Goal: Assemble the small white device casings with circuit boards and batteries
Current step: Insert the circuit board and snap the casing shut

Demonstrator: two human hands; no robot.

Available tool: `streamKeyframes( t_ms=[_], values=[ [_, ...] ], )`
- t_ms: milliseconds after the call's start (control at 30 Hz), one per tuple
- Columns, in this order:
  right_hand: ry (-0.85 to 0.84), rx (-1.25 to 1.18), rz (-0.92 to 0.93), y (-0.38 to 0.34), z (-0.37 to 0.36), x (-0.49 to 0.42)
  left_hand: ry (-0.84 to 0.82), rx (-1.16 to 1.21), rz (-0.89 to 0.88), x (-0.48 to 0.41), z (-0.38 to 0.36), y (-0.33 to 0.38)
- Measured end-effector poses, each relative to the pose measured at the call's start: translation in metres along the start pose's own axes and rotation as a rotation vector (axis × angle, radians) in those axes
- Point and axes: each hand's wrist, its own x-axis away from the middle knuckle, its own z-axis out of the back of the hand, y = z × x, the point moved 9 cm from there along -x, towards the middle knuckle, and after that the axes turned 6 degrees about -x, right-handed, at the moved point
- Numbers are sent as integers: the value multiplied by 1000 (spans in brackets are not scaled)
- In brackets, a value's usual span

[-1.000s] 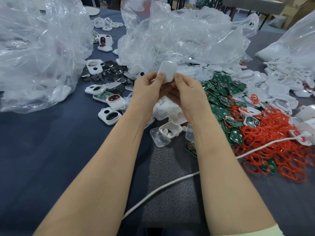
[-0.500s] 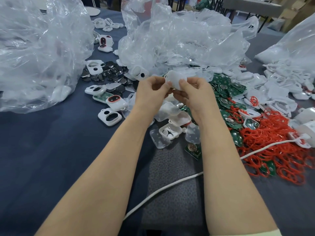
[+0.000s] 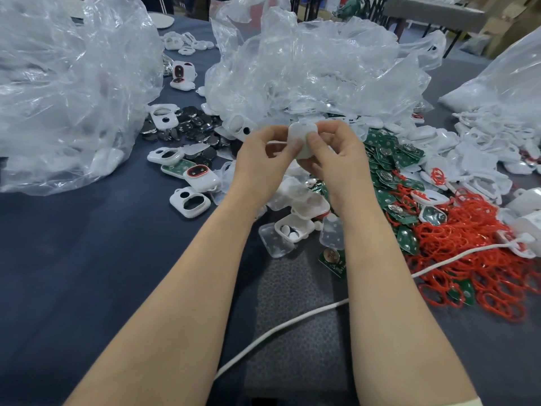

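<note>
Both of my hands hold one small white casing in the air above the parts pile. My left hand pinches its left edge and my right hand pinches its right side, thumb pressed on its face. Green circuit boards lie heaped to the right of my hands. Dark round batteries are piled to the left, behind several white casing frames. One assembled casing with a red ring lies among them. What the held casing contains is hidden.
Large crumpled clear plastic bags stand at the left and centre back. Red rubber rings spread at the right beside loose white casing parts. A white cable crosses the dark blue table under my forearms.
My hands have come down and toward me with the white casing, and turned it between the fingers; the right thumb now presses on its face.
</note>
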Motion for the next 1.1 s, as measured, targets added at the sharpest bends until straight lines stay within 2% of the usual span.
streamKeyframes(
  t_ms=[133, 333, 433, 500, 600, 667, 733, 800, 867, 1000, 1100],
  values=[
    [0, -49, -55, 7, -5, 0, 11, -80, -10, -1, 2, -1],
    [-106, 249, 77, -4, -9, 0, -49, -202, -19, -2, 0, 0],
    [-70, 351, 119, -7, -9, 0, -54, -210, -36, 1, -5, 1],
    [-27, 329, 132, -10, -5, 0, -49, -117, 16, 0, -6, -4],
    [13, 111, 142, -15, 1, 2, -56, 260, 268, 0, -6, -27],
    [-29, 63, 159, -18, -4, 2, -120, 449, 400, 6, -13, -33],
    [-118, 113, 142, -15, -15, 3, -140, 539, 397, 6, -14, -29],
    [-166, 128, 99, -9, -19, 2, -67, 591, 365, 2, -6, -25],
    [-140, 70, 49, -3, -16, 0, -23, 589, 347, 1, 0, -25],
    [2, 38, -30, 10, -2, -5, -35, 463, 277, 1, -1, -19],
    [-5, 32, -107, 18, -1, -5, -38, 432, 235, 2, 0, -15]
  ],
)
